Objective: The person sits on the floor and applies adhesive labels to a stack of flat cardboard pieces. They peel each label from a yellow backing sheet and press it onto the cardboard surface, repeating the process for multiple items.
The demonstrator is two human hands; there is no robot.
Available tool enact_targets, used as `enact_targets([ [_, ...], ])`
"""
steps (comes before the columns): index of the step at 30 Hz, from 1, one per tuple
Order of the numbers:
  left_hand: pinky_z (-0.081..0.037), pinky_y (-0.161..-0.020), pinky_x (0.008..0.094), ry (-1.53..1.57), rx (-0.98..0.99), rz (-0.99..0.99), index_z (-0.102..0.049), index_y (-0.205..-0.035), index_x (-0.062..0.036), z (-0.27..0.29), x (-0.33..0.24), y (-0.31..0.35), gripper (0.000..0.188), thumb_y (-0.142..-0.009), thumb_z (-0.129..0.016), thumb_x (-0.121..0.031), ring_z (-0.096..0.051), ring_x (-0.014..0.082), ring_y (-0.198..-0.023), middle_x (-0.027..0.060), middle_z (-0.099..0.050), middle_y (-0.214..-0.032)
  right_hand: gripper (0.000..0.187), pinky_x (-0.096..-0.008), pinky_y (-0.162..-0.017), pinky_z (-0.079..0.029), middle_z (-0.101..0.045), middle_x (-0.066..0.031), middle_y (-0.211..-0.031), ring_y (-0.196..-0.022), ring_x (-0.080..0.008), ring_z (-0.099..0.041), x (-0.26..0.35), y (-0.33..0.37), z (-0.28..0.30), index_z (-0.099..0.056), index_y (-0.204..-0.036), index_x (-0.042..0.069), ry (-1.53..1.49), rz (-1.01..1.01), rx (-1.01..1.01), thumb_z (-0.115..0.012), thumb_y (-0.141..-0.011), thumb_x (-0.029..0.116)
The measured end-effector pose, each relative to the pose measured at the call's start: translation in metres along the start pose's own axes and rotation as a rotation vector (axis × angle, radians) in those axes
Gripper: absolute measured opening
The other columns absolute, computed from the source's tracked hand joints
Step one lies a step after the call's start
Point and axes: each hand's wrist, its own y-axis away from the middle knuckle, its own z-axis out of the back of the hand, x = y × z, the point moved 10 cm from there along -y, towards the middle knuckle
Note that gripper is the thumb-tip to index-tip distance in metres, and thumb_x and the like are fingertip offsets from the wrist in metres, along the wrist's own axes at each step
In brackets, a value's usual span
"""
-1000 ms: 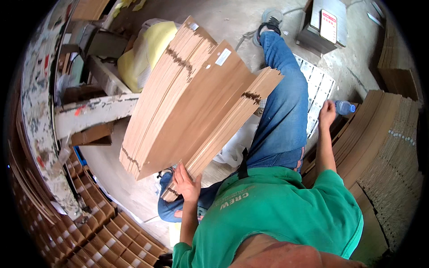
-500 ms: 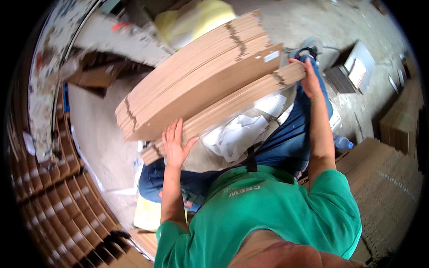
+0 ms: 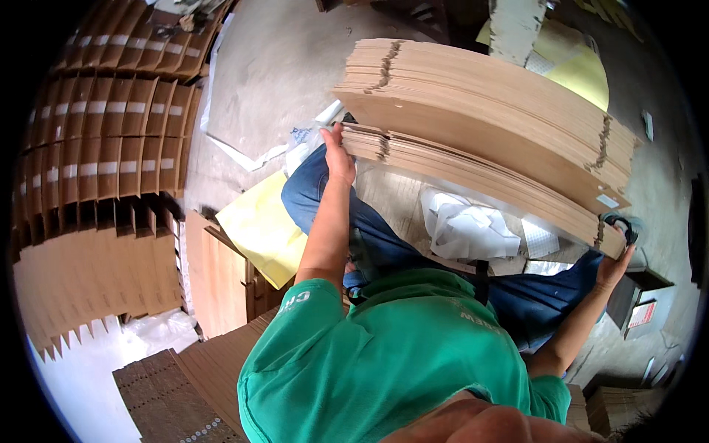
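Note:
A narrow stack of flat cardboard sheets [image 3: 480,177] lies on edge across in front of my legs, with dark notched marks near both ends. My left hand [image 3: 340,156] grips its left end, fingers pointing away and pressed to the end face. Around the right end, my right hand [image 3: 614,267] is closed, beside my shoe. Right behind stands a thicker stack of cardboard sheets [image 3: 487,88], also on edge, with a small white label on its near sheet. The undersides of both stacks are hidden.
Crumpled white plastic [image 3: 469,225] lies between my legs. Yellow sheet [image 3: 266,229] is by my left knee. Rows of cardboard dividers [image 3: 111,140] stand at the far left. A grey box [image 3: 639,303] sits at the right. A pale post [image 3: 515,33] rises behind the stacks.
My view has turned, so the stacks now slant down to the right. My left hand has gone from lying on the near stack's top to gripping its left end. The right hand keeps its hold.

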Motion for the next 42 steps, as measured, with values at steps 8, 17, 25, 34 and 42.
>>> enact_targets([
  [8,-0.034,-0.088,0.0292,-0.015,0.065,-0.045,-0.062,-0.098,-0.0031,-0.02,0.001,-0.003,0.067,-0.091,-0.027,-0.06,-0.051,0.0175,-0.095,0.0057,-0.06,-0.097,0.066,-0.0372,-0.107,-0.022,-0.044,-0.0167,-0.132,-0.125,-0.0268,-0.038,0.007,0.007,0.001,-0.04,-0.128,-0.006,-0.132,-0.019,-0.138,-0.028,-0.094,0.049],
  [17,-0.042,-0.075,0.031,-0.232,-0.185,-0.137,-0.06,-0.085,-0.0017,-0.002,-0.003,-0.021,0.034,-0.084,-0.054,-0.035,-0.056,0.0202,-0.08,0.0106,-0.063,-0.084,0.048,-0.0365,-0.098,-0.034,-0.055,-0.0086,-0.121,-0.114,-0.0226,-0.049,-0.004,-0.015,0.041,-0.051,-0.119,0.004,-0.116,0.021,-0.177,-0.04,-0.093,0.043],
  [25,-0.054,-0.073,0.0419,-1.194,0.057,0.083,-0.05,-0.121,-0.0032,-0.014,-0.012,-0.076,0.061,-0.088,-0.032,-0.051,-0.057,0.0358,-0.098,0.0195,-0.058,-0.109,0.041,-0.038,-0.094,-0.038,-0.055,-0.006,-0.12,-0.11,-0.0219,-0.052,-0.02,-0.025,0.012,-0.05,-0.118,0.007,-0.135,-0.023,-0.294,-0.039,-0.093,0.037],
  [34,-0.047,-0.082,0.0425,-0.911,0.389,0.237,-0.045,-0.126,-0.0071,-0.053,-0.009,-0.035,0.064,-0.088,-0.035,-0.058,-0.049,0.0272,-0.11,0.0145,-0.047,-0.125,0.037,-0.0401,-0.092,-0.039,-0.058,-0.0062,-0.114,-0.106,-0.0242,-0.053,-0.003,-0.017,0.015,-0.054,-0.114,0.008,-0.102,-0.028,-0.45,-0.036,-0.089,0.028],
  [42,-0.044,-0.081,0.0284,-0.629,0.675,0.504,-0.051,-0.119,-0.0092,0.016,0.025,-0.078,0.057,-0.085,-0.05,-0.055,-0.052,0.0172,-0.1,0.0054,-0.056,-0.11,0.032,-0.0401,-0.095,-0.038,-0.06,-0.0071,-0.11,-0.107,-0.0238,-0.053,-0.03,-0.032,0.035,-0.057,-0.106,0.01,-0.161,-0.054,-0.459,-0.039,-0.086,0.028],
])
